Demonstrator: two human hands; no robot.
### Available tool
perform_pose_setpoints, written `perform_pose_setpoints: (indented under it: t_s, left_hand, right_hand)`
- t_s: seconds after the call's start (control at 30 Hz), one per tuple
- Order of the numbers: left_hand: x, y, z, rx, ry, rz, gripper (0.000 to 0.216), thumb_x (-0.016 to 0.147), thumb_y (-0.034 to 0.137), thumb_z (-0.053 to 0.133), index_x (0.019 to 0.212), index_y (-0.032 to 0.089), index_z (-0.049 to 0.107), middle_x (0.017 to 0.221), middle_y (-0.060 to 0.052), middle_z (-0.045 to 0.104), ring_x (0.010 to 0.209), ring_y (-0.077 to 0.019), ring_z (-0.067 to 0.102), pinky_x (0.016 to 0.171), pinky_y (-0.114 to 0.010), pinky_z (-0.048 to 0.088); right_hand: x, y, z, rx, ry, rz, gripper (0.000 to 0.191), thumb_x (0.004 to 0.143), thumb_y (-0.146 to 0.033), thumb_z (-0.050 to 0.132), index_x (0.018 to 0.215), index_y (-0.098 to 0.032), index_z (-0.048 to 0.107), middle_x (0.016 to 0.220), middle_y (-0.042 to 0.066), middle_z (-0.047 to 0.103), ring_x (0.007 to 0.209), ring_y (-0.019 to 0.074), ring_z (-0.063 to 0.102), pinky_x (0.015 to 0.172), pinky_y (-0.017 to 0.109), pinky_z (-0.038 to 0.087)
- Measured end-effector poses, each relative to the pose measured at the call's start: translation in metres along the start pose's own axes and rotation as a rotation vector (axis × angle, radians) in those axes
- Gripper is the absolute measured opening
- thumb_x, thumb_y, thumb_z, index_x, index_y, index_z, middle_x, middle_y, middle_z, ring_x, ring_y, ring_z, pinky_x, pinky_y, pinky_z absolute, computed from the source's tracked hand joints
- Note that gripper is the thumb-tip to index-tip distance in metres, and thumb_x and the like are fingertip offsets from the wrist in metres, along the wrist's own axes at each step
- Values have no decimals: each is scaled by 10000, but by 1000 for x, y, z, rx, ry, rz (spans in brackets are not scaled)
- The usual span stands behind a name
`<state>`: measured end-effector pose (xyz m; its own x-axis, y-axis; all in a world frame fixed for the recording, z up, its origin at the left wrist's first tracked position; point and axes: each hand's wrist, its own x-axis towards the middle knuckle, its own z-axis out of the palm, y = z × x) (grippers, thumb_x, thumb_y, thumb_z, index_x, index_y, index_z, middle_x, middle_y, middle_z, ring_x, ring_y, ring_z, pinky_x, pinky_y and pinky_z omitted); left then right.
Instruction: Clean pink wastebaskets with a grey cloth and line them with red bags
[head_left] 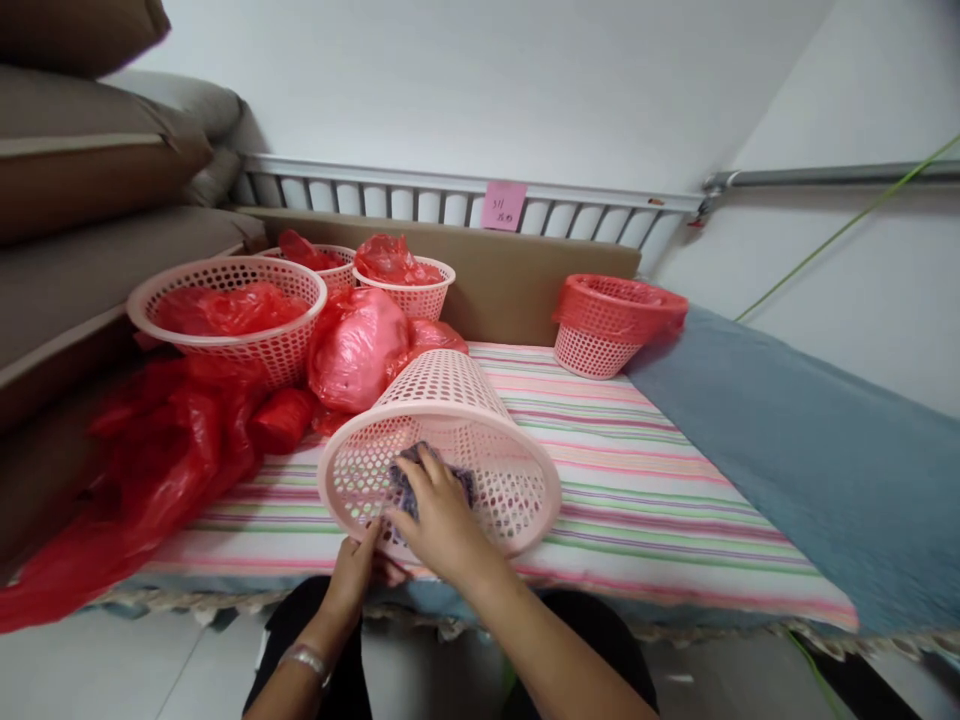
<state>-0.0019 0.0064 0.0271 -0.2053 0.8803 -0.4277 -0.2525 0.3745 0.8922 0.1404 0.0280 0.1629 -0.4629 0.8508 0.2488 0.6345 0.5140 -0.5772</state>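
Note:
A pink perforated plastic basket (450, 400) lies on its side on the striped bed cover, its mouth facing me. My right hand (435, 515) reaches into the mouth with fingers closed on a dark purple-grey cloth (409, 480) pressed against the inside wall. My left hand (356, 570) grips the basket's lower rim from below, fingers curled around the edge. A bracelet sits on my left wrist.
Several pink baskets lined with red plastic bags (225, 310) stand at the back left, with loose red bags (165, 440) spilling off the bed. Another red-lined basket (611, 325) stands at the back right. A blue-grey blanket (787, 460) covers the right side.

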Motion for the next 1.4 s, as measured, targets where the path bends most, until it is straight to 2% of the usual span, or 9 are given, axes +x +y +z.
perform_pose_setpoints:
  t_s: [0.13, 0.2, 0.3, 0.5, 0.63, 0.9, 1.13, 1.27, 1.4]
  left_hand:
    - [3, -6, -2, 0, -66, -5, 479, 771, 560, 535, 767, 99, 665, 396, -83, 644, 387, -241, 620, 460, -333, 510]
    - [7, -9, -4, 3, -80, -6, 508, 754, 589, 541, 772, 96, 662, 406, -95, 652, 404, -251, 632, 458, -336, 508]
    - [11, -12, -6, 8, -97, -4, 549, 729, 633, 547, 716, 94, 653, 419, -117, 657, 403, -252, 631, 455, -336, 505]
    - [10, -13, -7, 1, -106, 11, 558, 701, 650, 563, 786, 107, 657, 409, -81, 649, 426, -260, 646, 477, -343, 516]
    - [11, -15, -7, 14, -106, 33, 568, 687, 680, 553, 704, 121, 654, 413, -90, 652, 428, -264, 645, 479, -351, 518]
    - [19, -21, -9, 40, -97, 49, 578, 692, 679, 557, 775, 118, 668, 403, -83, 654, 407, -266, 643, 447, -342, 505]
    - [7, -15, -7, 30, -49, 57, 575, 702, 676, 548, 738, 111, 648, 438, -117, 671, 444, -272, 666, 472, -345, 526]
    - [-1, -9, -14, 33, 71, 148, 509, 705, 617, 600, 838, 127, 613, 464, -77, 683, 495, -286, 689, 502, -360, 546]
    - [-4, -14, -9, 7, -25, 90, 483, 677, 577, 652, 831, 122, 602, 470, -92, 684, 501, -293, 691, 505, -362, 548]
  right_hand:
    - [31, 51, 43, -219, -106, 111, 592, 800, -380, 649, 1354, -317, 451, 1504, 129, 290, 1357, 361, 267, 1050, 567, 242]
    - [35, 71, 58, -226, -150, 129, 588, 811, -367, 630, 1365, -335, 432, 1467, 116, 364, 1332, 326, 328, 1036, 521, 287]
    - [32, 84, 69, -235, -89, 104, 537, 837, -341, 587, 1354, -331, 444, 1409, 90, 443, 1281, 266, 399, 1030, 436, 317]
    - [17, 72, 74, -314, 16, 106, 468, 809, -261, 567, 1273, -302, 528, 1212, 64, 573, 1125, 253, 483, 953, 374, 374]
    - [2, 68, 80, -328, 44, 91, 434, 785, -252, 579, 1217, -294, 569, 1107, 64, 587, 1082, 256, 481, 947, 357, 373]
    - [-3, 69, 81, -298, 61, 136, 426, 772, -239, 590, 1192, -308, 582, 1107, 59, 571, 1090, 243, 482, 950, 334, 378]
    - [-4, 71, 84, -268, 83, 129, 431, 767, -232, 585, 1192, -304, 582, 1114, 58, 567, 1090, 239, 485, 947, 331, 388]
    - [0, 74, 76, -290, 47, 86, 436, 760, -218, 574, 1188, -303, 587, 1096, 58, 572, 1100, 239, 478, 959, 332, 379]
    - [3, 79, 56, -368, -21, 60, 432, 747, -165, 535, 1158, -276, 607, 1058, 73, 584, 1079, 242, 488, 934, 330, 387]
